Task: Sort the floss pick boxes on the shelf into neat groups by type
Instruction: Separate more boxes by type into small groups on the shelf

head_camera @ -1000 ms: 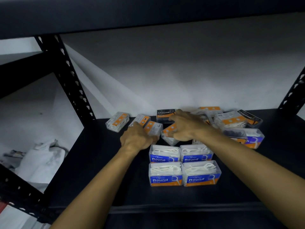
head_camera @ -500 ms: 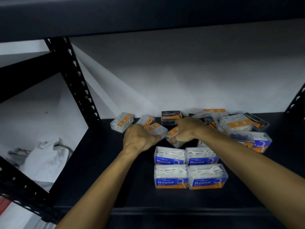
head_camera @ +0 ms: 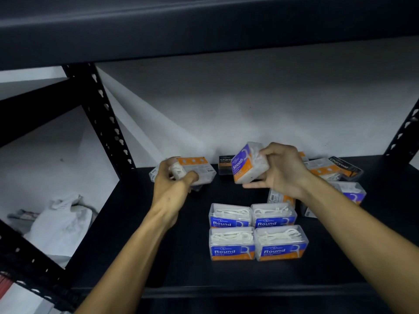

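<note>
On the dark shelf, four "Round" floss pick boxes sit packed edge to edge in a two-by-two block, labels facing the shelf's front edge. The rest is placed from this block. Behind it and to its left, the left hand has its fingers curled round a clear box with an orange label, just above the shelf; whether a second box lies under it cannot be told. Directly behind the block, the right hand grips a tilted "Smooth" box lifted off the shelf, thumb below, fingers over its top. Behind that, a "Charcoal" box stands against the white back wall. Behind the block and to its right, a loose pile of mixed boxes crowds the back right corner. Left of the block, bare shelf runs to the perforated black upright; in front of it, a bare strip reaches the front lip.
</note>
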A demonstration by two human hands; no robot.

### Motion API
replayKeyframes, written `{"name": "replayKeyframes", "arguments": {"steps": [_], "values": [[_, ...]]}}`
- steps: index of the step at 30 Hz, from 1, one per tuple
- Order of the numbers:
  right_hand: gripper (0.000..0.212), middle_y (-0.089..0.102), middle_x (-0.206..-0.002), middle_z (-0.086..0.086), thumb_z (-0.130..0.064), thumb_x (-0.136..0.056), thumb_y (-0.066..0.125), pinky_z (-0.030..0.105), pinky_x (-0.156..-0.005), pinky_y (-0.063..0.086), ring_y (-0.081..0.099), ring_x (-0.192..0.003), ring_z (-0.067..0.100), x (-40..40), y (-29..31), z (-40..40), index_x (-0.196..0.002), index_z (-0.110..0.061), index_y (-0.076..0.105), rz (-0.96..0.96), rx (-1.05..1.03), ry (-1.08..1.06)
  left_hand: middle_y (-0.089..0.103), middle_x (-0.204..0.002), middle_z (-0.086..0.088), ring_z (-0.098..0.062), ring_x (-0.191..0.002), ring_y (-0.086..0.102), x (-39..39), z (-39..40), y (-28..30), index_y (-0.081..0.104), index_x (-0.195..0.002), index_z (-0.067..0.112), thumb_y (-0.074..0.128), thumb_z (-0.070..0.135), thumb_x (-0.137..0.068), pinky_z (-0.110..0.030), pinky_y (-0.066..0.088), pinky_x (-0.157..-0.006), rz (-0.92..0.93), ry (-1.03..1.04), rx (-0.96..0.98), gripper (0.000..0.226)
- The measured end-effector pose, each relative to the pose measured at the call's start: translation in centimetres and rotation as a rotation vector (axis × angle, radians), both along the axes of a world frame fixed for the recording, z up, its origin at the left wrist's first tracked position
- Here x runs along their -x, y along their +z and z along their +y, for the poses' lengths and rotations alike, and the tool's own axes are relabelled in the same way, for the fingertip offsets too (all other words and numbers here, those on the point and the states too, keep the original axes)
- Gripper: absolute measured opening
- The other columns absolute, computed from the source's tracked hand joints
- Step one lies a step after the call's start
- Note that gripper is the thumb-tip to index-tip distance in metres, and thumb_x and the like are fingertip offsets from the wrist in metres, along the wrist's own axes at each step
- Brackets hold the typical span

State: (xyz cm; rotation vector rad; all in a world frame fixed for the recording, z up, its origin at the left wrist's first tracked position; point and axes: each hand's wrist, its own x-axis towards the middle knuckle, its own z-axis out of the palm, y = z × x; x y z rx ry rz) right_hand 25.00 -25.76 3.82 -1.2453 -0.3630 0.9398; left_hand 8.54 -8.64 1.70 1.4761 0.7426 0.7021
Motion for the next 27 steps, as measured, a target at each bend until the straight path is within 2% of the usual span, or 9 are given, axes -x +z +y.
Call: {"name": "replayKeyframes", "arguments": {"steps": [4,7,10,13,16,18,21,23,27], "values": [[0.043,0.065,-0.114,0.026,-0.039,-0.081,0.055,0.064,-0.101,0.036,0.058,-0.11,0.048,0.6,0.0,-1.2,-0.108,-0.006,0.063,0.197,-0.141,-0.005,0.066,-0.112,-0.007,-0.021,-0.096,0.067,0.4,-0.9,1.0,0.054,-0.121,0.019,0.062,-0.009,-0.079,-0.021,0.053,-0.06,-0.082,-0.049,0.075,0.052],[0.032,0.068,-0.108,0.023,-0.03,-0.073,0.067,0.062,-0.096,0.043,0.063,-0.105,0.045,1.4,0.2,-1.6,-0.097,-0.009,0.064,0.108,-0.118,-0.066,0.062,-0.115,-0.011,-0.026,-0.1,0.066,0.3,-1.5,1.7,0.05,-0.115,0.014,0.063,-0.012,-0.073,-0.04,0.059,-0.079,-0.109,-0.104,0.148,0.052],[0.036,0.067,-0.106,0.022,-0.018,-0.069,0.067,0.056,-0.092,0.049,0.065,-0.102,0.039,1.6,0.4,-2.3,-0.103,-0.007,0.061,0.016,-0.102,-0.129,0.057,-0.118,-0.012,-0.03,-0.105,0.063,0.2,-2.2,2.4,0.047,-0.113,0.021,0.065,-0.001,-0.051,-0.054,0.056,-0.087,-0.048,-0.124,0.135,0.067],[0.032,0.066,-0.101,0.021,-0.012,-0.075,0.06,0.051,-0.092,0.05,0.064,-0.102,0.036,1.5,0.5,-3.7,-0.105,-0.004,0.059,-0.045,-0.126,-0.199,0.063,-0.11,-0.008,-0.027,-0.101,0.064,-0.1,-3.5,3.1,0.05,-0.12,0.021,0.062,0.004,-0.047,-0.052,0.055,-0.089,0.038,-0.172,0.038,0.076],[0.024,0.068,-0.091,0.018,-0.017,-0.078,0.061,0.051,-0.09,0.051,0.066,-0.092,0.032,1.3,0.8,-5.4,-0.099,-0.004,0.062,-0.122,-0.13,-0.287,0.071,-0.104,-0.008,-0.025,-0.095,0.068,-0.8,-4.8,3.5,0.06,-0.114,0.016,0.07,0.006,-0.068,-0.043,0.058,-0.081,0.041,-0.227,-0.036,0.048],[0.018,0.072,-0.082,0.01,-0.022,-0.085,0.06,0.042,-0.081,0.055,0.069,-0.082,0.022,1.3,1.1,-6.9,-0.096,-0.009,0.063,-0.177,-0.109,-0.362,0.072,-0.102,-0.005,-0.018,-0.088,0.07,-1.5,-5.9,3.7,0.062,-0.111,0.017,0.071,0.012,-0.083,-0.031,0.059,-0.07,0.033,-0.265,-0.076,0.029],[0.021,0.073,-0.08,0.002,-0.034,-0.086,0.06,0.032,-0.074,0.053,0.069,-0.078,0.015,1.1,1.2,-9.5,-0.095,-0.015,0.066,-0.29,-0.033,-0.444,0.072,-0.098,0.007,-0.007,-0.086,0.069,-2.6,-7.8,4.0,0.065,-0.108,0.025,0.073,0.028,-0.084,-0.018,0.053,-0.066,0.074,-0.318,-0.22,0.025],[0.022,0.073,-0.084,0.004,-0.031,-0.086,0.061,0.031,-0.071,0.051,0.069,-0.079,0.016,0.9,1.1,-11.5,-0.098,-0.014,0.067,-0.33,-0.014,-0.495,0.072,-0.098,0.012,-0.003,-0.089,0.067,-3.4,-9.0,4.1,0.067,-0.107,0.029,0.075,0.032,-0.082,-0.02,0.052,-0.074,0.099,-0.377,-0.328,0.027],[0.014,0.073,-0.084,0.007,-0.017,-0.084,0.063,0.029,-0.066,0.051,0.069,-0.076,0.017,0.3,1.0,-16.2,-0.095,-0.01,0.068,-0.364,-0.011,-0.615,0.07,-0.099,0.014,-0.003,-0.091,0.067,-4.8,-11.7,4.6,0.068,-0.105,0.03,0.08,0.021,-0.077,-0.027,0.057,-0.082,0.171,-0.608,-0.52,0.032]]}}
